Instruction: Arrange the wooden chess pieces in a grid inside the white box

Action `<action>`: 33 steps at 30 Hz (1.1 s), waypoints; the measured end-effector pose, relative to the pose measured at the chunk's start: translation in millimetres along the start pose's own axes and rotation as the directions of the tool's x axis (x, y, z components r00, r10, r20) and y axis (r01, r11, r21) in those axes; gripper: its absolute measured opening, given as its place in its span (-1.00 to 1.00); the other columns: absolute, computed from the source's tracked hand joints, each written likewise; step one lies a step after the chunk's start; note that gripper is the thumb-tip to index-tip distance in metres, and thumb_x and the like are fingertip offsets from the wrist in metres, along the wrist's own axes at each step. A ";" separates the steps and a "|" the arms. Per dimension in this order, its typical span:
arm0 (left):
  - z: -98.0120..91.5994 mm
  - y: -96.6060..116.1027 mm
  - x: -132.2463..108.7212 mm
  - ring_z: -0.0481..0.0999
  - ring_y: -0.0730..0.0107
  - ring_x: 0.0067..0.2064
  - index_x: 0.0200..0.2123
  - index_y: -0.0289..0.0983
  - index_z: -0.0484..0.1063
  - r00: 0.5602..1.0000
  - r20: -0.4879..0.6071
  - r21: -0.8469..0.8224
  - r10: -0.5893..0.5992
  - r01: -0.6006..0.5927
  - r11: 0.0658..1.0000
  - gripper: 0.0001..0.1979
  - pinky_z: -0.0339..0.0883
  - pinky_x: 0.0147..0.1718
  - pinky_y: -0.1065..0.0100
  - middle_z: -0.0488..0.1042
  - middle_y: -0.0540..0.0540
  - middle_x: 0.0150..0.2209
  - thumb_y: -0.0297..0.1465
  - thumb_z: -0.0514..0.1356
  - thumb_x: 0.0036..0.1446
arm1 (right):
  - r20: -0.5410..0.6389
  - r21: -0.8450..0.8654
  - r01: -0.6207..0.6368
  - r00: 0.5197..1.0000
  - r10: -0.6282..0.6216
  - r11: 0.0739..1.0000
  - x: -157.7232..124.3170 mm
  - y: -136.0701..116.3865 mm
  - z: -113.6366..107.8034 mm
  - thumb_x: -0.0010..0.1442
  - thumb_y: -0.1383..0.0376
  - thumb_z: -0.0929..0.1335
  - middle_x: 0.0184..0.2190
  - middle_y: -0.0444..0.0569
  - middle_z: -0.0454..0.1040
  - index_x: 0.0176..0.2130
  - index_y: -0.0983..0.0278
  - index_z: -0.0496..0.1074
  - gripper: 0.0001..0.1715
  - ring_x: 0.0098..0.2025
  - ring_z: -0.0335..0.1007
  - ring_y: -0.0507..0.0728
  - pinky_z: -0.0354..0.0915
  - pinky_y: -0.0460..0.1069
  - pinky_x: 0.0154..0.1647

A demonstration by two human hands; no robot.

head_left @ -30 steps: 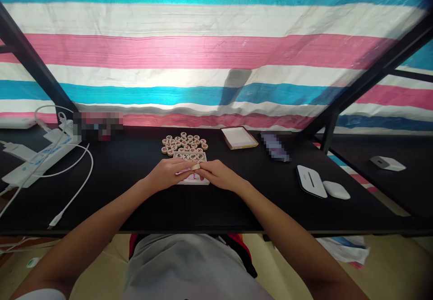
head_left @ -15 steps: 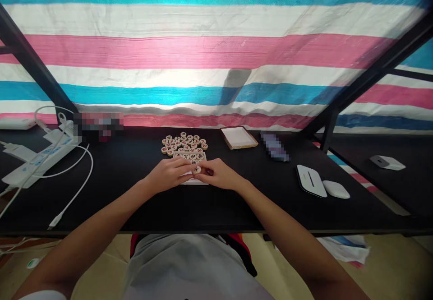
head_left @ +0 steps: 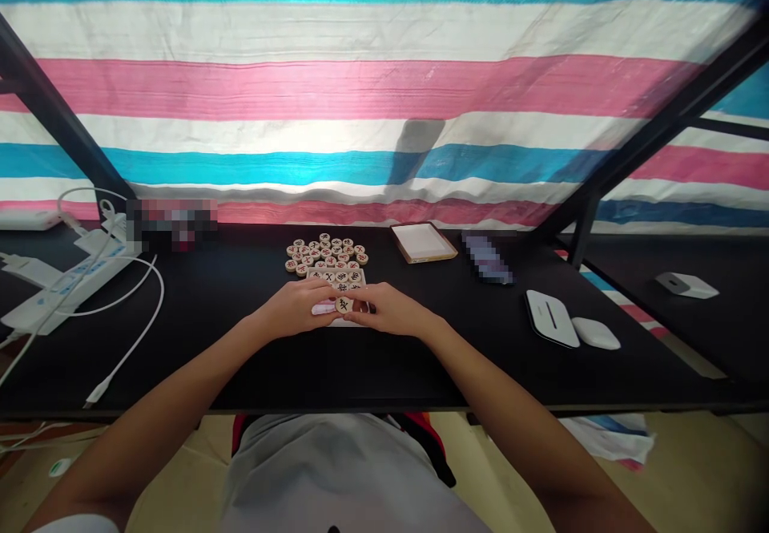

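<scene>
A shallow white box (head_left: 363,280) on the desk has rows of round Chinese chess pieces (head_left: 341,276) with black characters in its far part. My right hand (head_left: 393,308) pinches one Chinese chess piece (head_left: 344,304), tilted with its black character facing me, over the near part of the box. Across the box's left side curves my left hand (head_left: 294,307), thumb and fingers apart, tips close to that piece; whether they touch it is unclear. Beyond the box, loose Chinese chess pieces (head_left: 328,252) lie face up, many with red characters. My hands hide part of the box.
On the black desk (head_left: 270,381), a brown-rimmed box lid (head_left: 424,243) lies beyond my right hand, beside a blurred phone (head_left: 488,258). Farther right are a white flat device (head_left: 551,318) and a white rounded case (head_left: 596,333). A power strip (head_left: 78,280) with cables occupies the left.
My left fingers and thumb have parted, showing more of the box's inside. The piece in my right hand has shifted slightly left, its face more visible.
</scene>
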State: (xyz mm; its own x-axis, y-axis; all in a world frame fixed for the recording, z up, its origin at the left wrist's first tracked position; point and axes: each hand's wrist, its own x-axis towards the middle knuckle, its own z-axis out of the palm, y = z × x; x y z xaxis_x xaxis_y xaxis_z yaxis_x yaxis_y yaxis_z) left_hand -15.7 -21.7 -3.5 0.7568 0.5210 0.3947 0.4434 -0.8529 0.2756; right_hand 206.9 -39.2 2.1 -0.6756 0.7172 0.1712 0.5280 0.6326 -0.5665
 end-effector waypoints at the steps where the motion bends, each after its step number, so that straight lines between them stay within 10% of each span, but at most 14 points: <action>1: -1.1 -0.5 0.3 0.48 0.35 -0.23 -0.14 -0.26 0.45 1.000 0.018 0.002 -0.020 0.020 1.000 -0.76 0.33 -0.21 0.38 0.49 -0.09 -0.27 -0.28 0.15 0.16 | -0.015 -0.002 -0.015 1.000 0.015 1.000 0.2 1.7 0.6 0.19 0.19 0.33 -0.44 -0.11 0.48 -0.02 0.26 0.45 -0.63 -0.42 0.34 0.02 0.19 -0.11 -0.37; 15: -25.5 -12.7 0.6 0.40 0.26 -0.21 -0.34 -0.24 0.47 0.904 0.322 0.176 -0.280 0.234 0.956 -0.74 0.18 -0.18 0.29 0.45 -0.06 -0.30 -0.16 0.18 0.07 | -0.051 -0.132 -0.024 0.999 0.018 0.991 2.4 14.7 4.2 0.20 0.31 0.31 -0.39 -0.06 0.46 -0.05 0.27 0.46 -0.69 -0.33 0.32 0.06 0.21 -0.08 -0.29; 33: -9.0 -19.3 -5.3 0.15 0.06 0.22 0.18 -0.14 0.18 0.955 0.201 0.070 -0.217 0.207 0.976 -0.41 0.06 0.17 0.10 0.14 -0.17 0.20 -0.33 0.21 0.06 | -0.048 -0.138 -0.042 0.998 0.035 0.990 4.0 14.8 3.8 0.19 0.36 0.31 -0.39 -0.07 0.45 -0.07 0.28 0.47 -0.71 -0.34 0.32 0.05 0.22 -0.09 -0.28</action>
State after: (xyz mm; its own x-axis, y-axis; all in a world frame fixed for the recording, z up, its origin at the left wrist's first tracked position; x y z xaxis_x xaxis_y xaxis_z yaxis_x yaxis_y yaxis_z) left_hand -32.6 -7.7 -3.0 0.7231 0.6762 0.1407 0.6233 -0.7266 0.2890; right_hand 210.0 -28.1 -8.7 -0.6310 0.7523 0.1896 0.6214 0.6364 -0.4569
